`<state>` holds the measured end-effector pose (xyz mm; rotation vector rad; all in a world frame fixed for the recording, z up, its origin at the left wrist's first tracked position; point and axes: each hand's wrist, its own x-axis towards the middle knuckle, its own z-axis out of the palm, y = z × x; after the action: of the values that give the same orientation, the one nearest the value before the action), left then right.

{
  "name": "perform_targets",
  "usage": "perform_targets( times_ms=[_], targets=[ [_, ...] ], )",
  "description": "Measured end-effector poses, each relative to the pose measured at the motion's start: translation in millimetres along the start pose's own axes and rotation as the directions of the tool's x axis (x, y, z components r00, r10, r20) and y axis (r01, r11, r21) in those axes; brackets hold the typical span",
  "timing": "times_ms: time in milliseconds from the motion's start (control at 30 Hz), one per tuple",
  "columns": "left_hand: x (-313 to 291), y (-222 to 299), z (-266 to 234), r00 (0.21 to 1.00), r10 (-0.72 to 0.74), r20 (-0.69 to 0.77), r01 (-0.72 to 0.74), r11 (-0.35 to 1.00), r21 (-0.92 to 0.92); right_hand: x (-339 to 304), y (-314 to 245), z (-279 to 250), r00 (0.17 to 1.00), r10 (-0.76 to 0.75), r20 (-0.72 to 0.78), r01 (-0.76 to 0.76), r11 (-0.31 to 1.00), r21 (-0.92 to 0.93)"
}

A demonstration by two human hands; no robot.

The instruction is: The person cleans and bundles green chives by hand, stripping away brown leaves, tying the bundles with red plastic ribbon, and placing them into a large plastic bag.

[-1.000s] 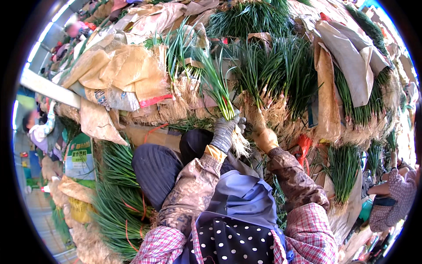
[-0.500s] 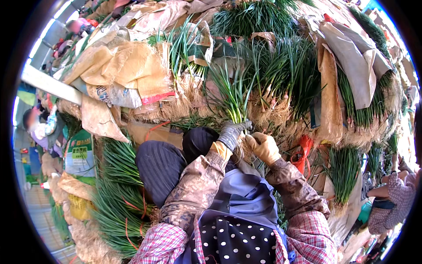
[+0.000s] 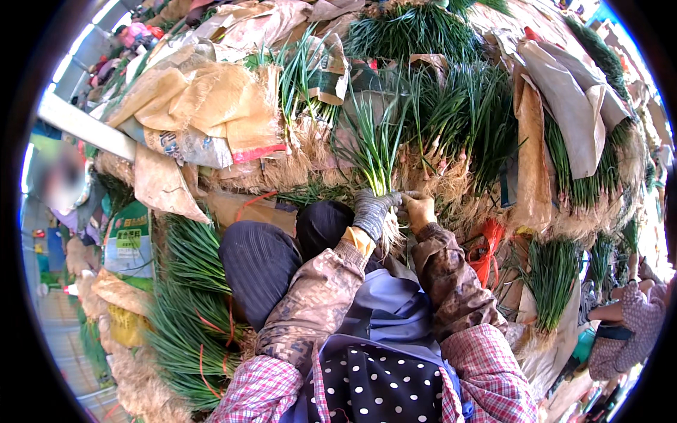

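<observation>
My left hand (image 3: 371, 213), in a grey glove over a yellow one, is closed round the pale stems of a bunch of scallions (image 3: 379, 158). The green leaves fan out upward past my fist, and the straw-coloured roots hang below it. At the bunch's right side my right hand (image 3: 421, 210), in a yellow glove, has its fingers pinched together by my left fingertips. What is between them is too small to make out. More scallions (image 3: 455, 113) lie on the heap just ahead, roots toward me.
Tan sacking (image 3: 204, 106) covers the heap at the far left, and grey sacking (image 3: 564, 99) drapes it at the right. Tied bundles (image 3: 187, 310) lie left of my knees. A red plastic bag (image 3: 485, 250) is right of my hands. Other people sit at both edges.
My right hand has moved slightly left and up, close against my left fingers. The bunch stays in my left hand, its leaves shifted a little left. A person at the left edge has moved.
</observation>
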<state>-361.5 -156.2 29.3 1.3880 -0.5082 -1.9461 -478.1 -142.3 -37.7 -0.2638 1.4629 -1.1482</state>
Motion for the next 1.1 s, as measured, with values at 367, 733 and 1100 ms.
perform_targets(
  times_ms=[367, 733, 1100],
  targets=[
    [10, -10, -10, 0.987, 0.159, 0.027, -0.159, 0.93, 0.33, 21, -23, 11, 0.949, 0.05, 0.312, -0.083, 0.992, 0.094],
    [9, -11, -2, 0.91, 0.414, -0.034, -0.167, 0.438, 0.883, -27, -7, -26, 0.817, -0.51, 0.269, 0.449, 0.269, -0.852],
    [-1, -13, 5, 0.863, 0.488, 0.135, -0.299, 0.276, 0.914, 3, -130, 20, 0.445, -0.871, 0.208, 0.779, 0.262, -0.569]
  ],
)
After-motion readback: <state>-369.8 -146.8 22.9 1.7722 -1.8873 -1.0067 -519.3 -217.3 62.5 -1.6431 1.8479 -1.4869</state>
